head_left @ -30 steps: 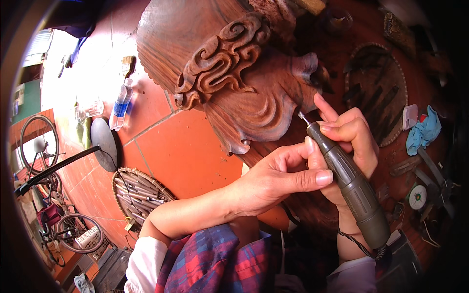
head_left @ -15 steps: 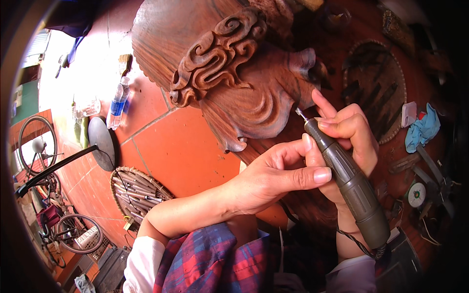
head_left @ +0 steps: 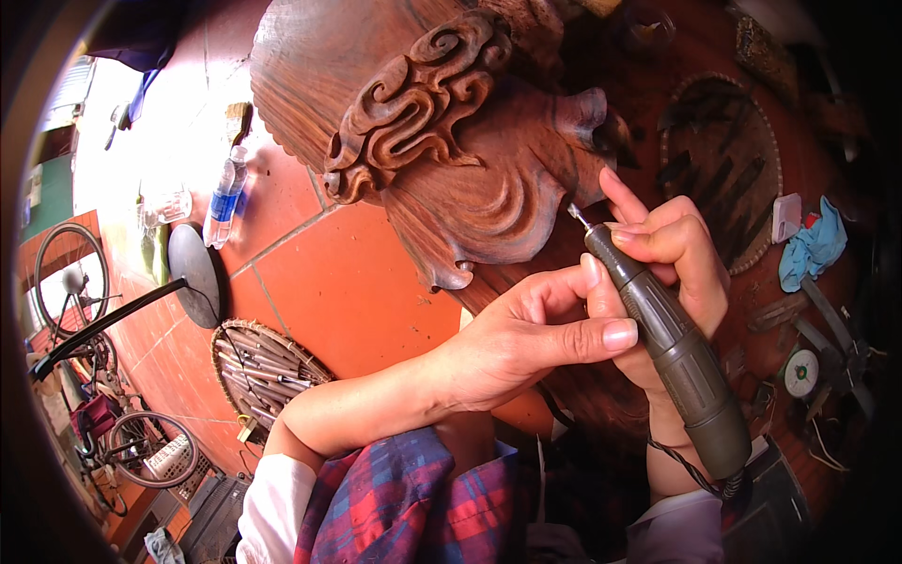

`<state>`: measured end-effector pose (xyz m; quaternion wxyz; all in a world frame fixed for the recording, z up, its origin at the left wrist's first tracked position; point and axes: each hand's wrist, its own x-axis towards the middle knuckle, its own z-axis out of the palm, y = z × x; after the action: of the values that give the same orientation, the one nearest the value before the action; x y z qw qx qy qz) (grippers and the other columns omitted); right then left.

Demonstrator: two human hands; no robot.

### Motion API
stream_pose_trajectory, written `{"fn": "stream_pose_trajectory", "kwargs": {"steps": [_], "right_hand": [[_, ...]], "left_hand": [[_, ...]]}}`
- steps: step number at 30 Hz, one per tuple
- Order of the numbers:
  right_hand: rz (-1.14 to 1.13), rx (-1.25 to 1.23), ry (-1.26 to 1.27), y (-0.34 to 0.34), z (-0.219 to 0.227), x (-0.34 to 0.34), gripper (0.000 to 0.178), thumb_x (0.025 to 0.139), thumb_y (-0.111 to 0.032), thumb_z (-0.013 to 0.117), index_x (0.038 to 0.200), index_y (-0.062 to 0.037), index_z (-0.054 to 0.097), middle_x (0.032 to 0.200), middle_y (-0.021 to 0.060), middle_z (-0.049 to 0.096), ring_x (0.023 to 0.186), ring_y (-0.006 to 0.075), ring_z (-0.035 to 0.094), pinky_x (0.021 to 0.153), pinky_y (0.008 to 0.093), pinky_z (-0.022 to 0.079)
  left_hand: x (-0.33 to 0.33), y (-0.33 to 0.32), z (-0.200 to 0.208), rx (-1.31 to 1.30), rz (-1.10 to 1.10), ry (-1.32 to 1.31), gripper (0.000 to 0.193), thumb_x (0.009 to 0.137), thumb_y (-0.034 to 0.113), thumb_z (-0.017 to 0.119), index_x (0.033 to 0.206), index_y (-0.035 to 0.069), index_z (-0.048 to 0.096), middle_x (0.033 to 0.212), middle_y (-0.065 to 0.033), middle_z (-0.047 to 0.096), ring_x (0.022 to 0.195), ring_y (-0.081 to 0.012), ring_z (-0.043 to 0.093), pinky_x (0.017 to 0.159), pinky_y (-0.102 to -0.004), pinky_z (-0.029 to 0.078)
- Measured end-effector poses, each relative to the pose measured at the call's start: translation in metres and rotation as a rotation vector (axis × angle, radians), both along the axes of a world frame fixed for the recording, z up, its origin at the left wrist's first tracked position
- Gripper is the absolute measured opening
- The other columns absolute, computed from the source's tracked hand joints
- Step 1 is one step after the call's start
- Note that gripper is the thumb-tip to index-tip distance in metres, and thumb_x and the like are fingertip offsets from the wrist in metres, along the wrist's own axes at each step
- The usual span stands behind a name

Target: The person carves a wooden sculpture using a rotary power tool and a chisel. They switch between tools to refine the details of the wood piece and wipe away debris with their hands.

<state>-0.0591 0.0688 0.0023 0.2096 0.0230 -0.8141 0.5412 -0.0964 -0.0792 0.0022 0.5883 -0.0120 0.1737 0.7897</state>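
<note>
Against the lower right edge of the large reddish-brown carved wooden sculpture [head_left: 442, 141], with its raised scrolling relief, sits the small metal bit of a dark olive cylindrical rotary carving handpiece [head_left: 672, 348]. Whether the bit actually touches the wood cannot be told. The right hand [head_left: 672, 258] is clamped around the upper part of the handpiece, its fingers curled over the barrel and the index finger stretched toward the carving. The left hand [head_left: 526, 334] lies just beside it, fingers together, thumb pressed along the barrel. A twisted dark cord [head_left: 691, 470] runs from the tool's lower end.

Below the sculpture lies the orange tiled floor [head_left: 348, 291]. Further left stand a clear plastic water bottle with a blue label [head_left: 225, 197] and a round woven basket of thin tools [head_left: 263, 371]. Far right, a crumpled blue cloth [head_left: 813, 249] lies near a second round woven tray [head_left: 723, 160].
</note>
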Motion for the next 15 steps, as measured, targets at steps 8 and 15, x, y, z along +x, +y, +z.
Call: {"fn": "stream_pose_trajectory", "kwargs": {"steps": [8,15], "right_hand": [[0.001,0.01,0.003,0.0,0.0006,0.0001,0.017,0.078,0.0,0.065,0.086,-0.0005,0.049,0.081,0.0095,0.05,0.073,0.0136,0.056,0.097,0.056,0.045],[-0.009,-0.006,-0.013,-0.0008,0.0,0.0006,0.017,0.079,0.001,0.064,0.086,-0.0008,0.05,0.081,0.0083,0.049,0.073,0.0125,0.056,0.098,0.0558,0.044]], "left_hand": [[0.0012,0.0014,0.0001,-0.006,0.009,0.019,0.038,0.092,0.016,0.061,0.127,0.003,0.05,0.105,0.002,0.058,0.097,-0.0044,0.053,0.089,-0.0219,0.041],[0.0033,0.0011,-0.0038,-0.004,0.02,0.013,0.036,0.093,0.016,0.061,0.125,0.003,0.051,0.105,0.0023,0.058,0.097,-0.0045,0.052,0.089,-0.0218,0.041]]}}
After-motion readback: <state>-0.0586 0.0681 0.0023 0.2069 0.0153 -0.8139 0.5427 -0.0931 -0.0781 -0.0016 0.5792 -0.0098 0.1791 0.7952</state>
